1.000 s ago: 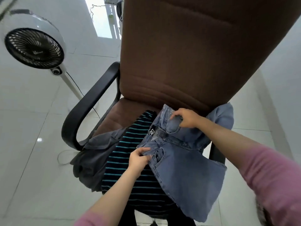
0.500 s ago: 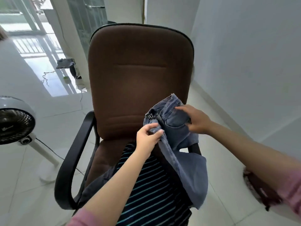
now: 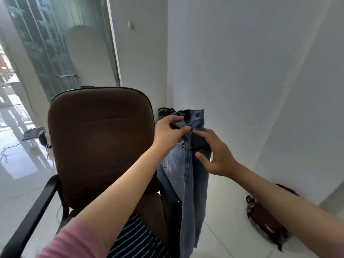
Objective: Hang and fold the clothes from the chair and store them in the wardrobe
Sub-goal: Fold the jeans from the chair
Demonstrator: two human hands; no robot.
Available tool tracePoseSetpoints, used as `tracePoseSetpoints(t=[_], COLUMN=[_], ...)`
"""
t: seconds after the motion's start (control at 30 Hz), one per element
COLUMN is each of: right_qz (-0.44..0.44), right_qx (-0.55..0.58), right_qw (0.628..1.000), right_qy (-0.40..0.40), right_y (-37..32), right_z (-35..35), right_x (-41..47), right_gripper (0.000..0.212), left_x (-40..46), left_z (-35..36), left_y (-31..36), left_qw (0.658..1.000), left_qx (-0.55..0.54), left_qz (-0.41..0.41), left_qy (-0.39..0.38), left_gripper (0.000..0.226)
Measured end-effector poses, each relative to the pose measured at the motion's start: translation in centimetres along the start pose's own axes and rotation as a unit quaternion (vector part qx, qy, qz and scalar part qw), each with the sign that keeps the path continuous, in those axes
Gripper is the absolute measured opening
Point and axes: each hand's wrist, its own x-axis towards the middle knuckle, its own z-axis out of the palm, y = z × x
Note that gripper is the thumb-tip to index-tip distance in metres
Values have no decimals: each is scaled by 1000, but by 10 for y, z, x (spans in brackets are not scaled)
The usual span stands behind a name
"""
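— Striped cloth, dark with pale blue lines, lay nearest, on the seat: the striped top [image 3: 137, 239]. Was it untouched?

— It was; it lay on the chair [image 3: 98, 138] as it had a second earlier. The jeans [image 3: 188, 175] were what changed. A second before they lay on the seat over that top; by this moment they had been lifted clear and hung lengthwise at the chair's right side, waistband uppermost.

— And the grip?

— The left hand [image 3: 168, 135] pinched the waistband between thumb and fingers. The right hand [image 3: 216, 152] had given up its pinch: its fingers were spread, the tips touching the denim just below the band.

— So what did that mean for the job?

— I judged the first garment was off the pile and about to be straightened for folding or hanging. The top was not yet dealt with.

— Any containers?

— No wardrobe showed. A dark red bag [image 3: 268, 224] lay on the floor by the wall, its contents hidden. Farther off, something dark stood in the corner behind the jeans; I could not tell what.
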Motion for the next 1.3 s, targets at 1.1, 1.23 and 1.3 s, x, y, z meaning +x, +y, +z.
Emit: tracePoseSetpoints(t=[1.1, 1.23, 1.3], right_qz=[93, 104, 118], right_qx=[65, 114, 158], right_qw=[958, 949, 938], right_qy=[264, 276, 284], right_y=[-48, -55, -58], right_z=[-203, -226, -235], right_x=[-12, 16, 27], right_gripper=[48, 47, 47], left_x=[-81, -75, -69], left_z=[82, 79, 80], left_y=[-5, -2, 2], left_qw=[949, 915, 915], left_qx=[-246, -257, -242], left_qz=[-103, -150, -132], left_qy=[-166, -272, -294], left_gripper=[21, 32, 42])
